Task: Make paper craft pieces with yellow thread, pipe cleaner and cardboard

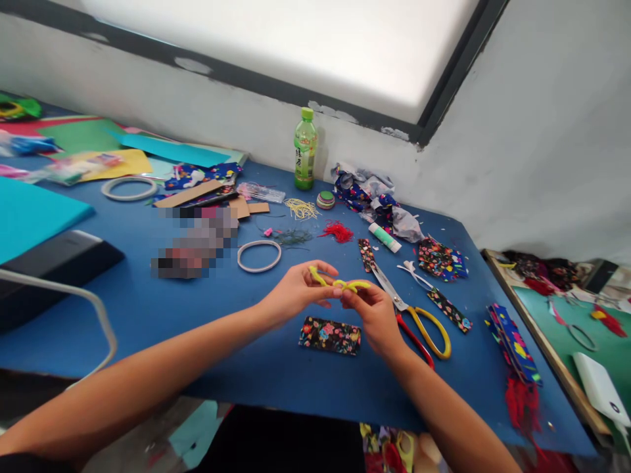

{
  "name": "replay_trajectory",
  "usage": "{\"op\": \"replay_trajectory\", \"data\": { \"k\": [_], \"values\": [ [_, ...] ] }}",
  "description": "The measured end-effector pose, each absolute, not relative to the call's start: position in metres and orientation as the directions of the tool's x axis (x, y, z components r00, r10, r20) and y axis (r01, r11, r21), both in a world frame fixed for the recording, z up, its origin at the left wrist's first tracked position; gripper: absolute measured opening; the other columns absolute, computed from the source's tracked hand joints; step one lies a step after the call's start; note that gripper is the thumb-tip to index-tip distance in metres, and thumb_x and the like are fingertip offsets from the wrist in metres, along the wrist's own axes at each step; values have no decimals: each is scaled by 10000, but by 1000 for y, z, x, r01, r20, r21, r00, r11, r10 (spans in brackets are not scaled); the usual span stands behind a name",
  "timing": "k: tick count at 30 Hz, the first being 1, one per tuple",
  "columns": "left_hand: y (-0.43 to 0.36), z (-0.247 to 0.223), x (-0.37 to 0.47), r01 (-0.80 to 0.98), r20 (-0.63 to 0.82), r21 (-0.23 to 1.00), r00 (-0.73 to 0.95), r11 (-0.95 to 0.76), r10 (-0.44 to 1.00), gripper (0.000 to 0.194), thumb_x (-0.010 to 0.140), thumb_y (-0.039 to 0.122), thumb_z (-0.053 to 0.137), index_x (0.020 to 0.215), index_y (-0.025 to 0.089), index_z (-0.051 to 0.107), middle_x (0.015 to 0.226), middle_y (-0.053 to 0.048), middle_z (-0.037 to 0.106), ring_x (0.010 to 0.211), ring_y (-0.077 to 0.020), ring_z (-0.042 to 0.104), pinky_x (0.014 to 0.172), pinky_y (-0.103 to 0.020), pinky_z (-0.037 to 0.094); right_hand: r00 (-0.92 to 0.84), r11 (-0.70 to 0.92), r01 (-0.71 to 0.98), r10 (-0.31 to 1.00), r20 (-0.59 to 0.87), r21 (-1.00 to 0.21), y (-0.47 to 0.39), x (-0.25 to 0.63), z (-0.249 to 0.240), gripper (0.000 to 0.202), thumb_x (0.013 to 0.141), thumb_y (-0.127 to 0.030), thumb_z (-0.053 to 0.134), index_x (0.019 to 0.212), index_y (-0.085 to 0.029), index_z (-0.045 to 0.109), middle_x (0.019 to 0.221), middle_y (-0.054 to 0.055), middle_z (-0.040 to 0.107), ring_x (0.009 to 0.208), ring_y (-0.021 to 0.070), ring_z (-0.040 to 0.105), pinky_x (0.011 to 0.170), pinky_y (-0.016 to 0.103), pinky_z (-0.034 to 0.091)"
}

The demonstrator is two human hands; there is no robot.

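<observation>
Between my two hands, a twisted yellow cord (351,285) is held above the blue table. My left hand (294,292) pinches its left part, where a loop rises over the fingers. The right end is gripped by my right hand (375,314), and the fingertips of both hands nearly meet at the middle. Below them lies a black floral fabric piece (329,335), flat on the table. Scissors (405,305) with one red and one yellow handle rest just right of my right hand, their blades reaching a small floral strip (365,254).
A green bottle (305,151) stands by the wall. Red threads (337,230), a glue stick (384,237) and a white ring (259,256) lie beyond my hands. Fabric scraps (442,257) lie right, a folded blue fabric (515,343) near the right edge. A black box (59,276) sits left.
</observation>
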State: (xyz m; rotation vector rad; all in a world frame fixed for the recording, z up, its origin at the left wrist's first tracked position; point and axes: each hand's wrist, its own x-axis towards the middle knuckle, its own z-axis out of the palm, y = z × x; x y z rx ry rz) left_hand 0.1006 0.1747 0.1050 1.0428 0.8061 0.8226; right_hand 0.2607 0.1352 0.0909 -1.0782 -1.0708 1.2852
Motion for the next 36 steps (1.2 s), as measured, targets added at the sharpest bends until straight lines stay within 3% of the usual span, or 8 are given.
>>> {"op": "replay_trajectory", "data": {
  "k": [4,9,14,18,26,30,36],
  "values": [
    [172,101,102,-327,-164,872,505,364,847,421,634,341,809,927,150,576,806,-22,716,754,-149,689,623,-211,532,58,-32,-314,997,-53,-949,136,262,92,202,648,-342,795,775,-218,697,731,-28,683,633,103,595,624,243,504],
    [168,99,104,-381,-213,810,518,446,829,354,635,350,814,809,131,596,736,-2,684,668,-109,660,538,-167,516,-14,-85,-354,996,-85,-931,133,262,98,224,635,-347,806,775,-222,685,715,-36,650,629,98,576,580,224,486],
    [168,98,105,-327,-208,848,519,418,829,299,624,336,817,762,127,655,652,20,652,543,-67,576,467,-150,475,-208,-102,-187,976,-62,-977,128,263,100,187,701,-356,756,793,-214,677,700,-31,629,602,96,560,615,243,466],
    [172,96,103,-249,-227,883,514,398,827,256,610,316,818,740,127,704,681,-3,679,571,-76,583,514,-163,480,-260,-98,-39,962,-84,-994,130,266,102,210,727,-383,723,804,-192,680,657,-31,596,595,99,528,615,248,426],
    [180,99,96,-50,-287,923,573,382,768,195,650,315,761,736,142,740,739,-40,708,707,-132,622,598,-198,509,-219,-209,91,950,-224,-974,136,272,104,298,638,-424,753,698,-160,629,595,-47,549,522,75,452,520,227,331],
    [179,100,95,52,-246,960,630,276,737,217,655,315,761,802,157,749,764,-25,716,707,-127,615,630,-202,505,-224,-190,158,949,-222,-969,137,274,102,275,655,-400,726,692,-150,616,581,-49,538,515,73,446,516,223,327],
    [178,98,99,126,-217,976,567,176,795,213,689,336,728,751,133,749,701,-27,707,627,-106,582,577,-183,470,-201,-76,338,968,-150,-938,135,275,94,181,702,-323,667,672,-161,595,581,-45,544,513,77,445,501,217,332]
  ]
}}
